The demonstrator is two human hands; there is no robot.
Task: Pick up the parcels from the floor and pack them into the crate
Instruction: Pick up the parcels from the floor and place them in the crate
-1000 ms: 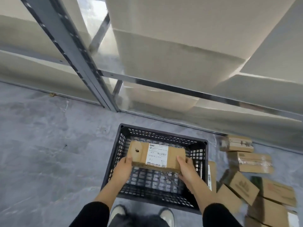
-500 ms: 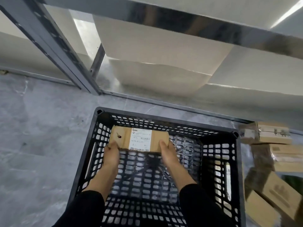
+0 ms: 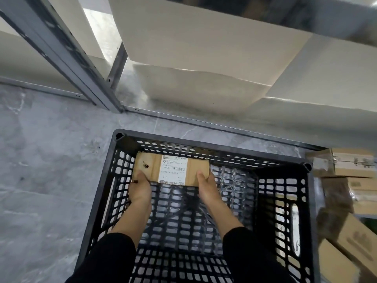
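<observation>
Your left hand and right hand clamp opposite ends of the brown parcel, held low inside the black crate, against its far-left corner. More parcels lie on the floor just beside the crate's right wall.

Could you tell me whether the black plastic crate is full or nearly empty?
Nearly empty: the black plastic crate holds only one brown cardboard parcel; bare mesh bottom elsewhere.

I can't read the parcel label, the loose parcels at right are blurred and edge-cropped, and the crate near wall is cut off.
</observation>
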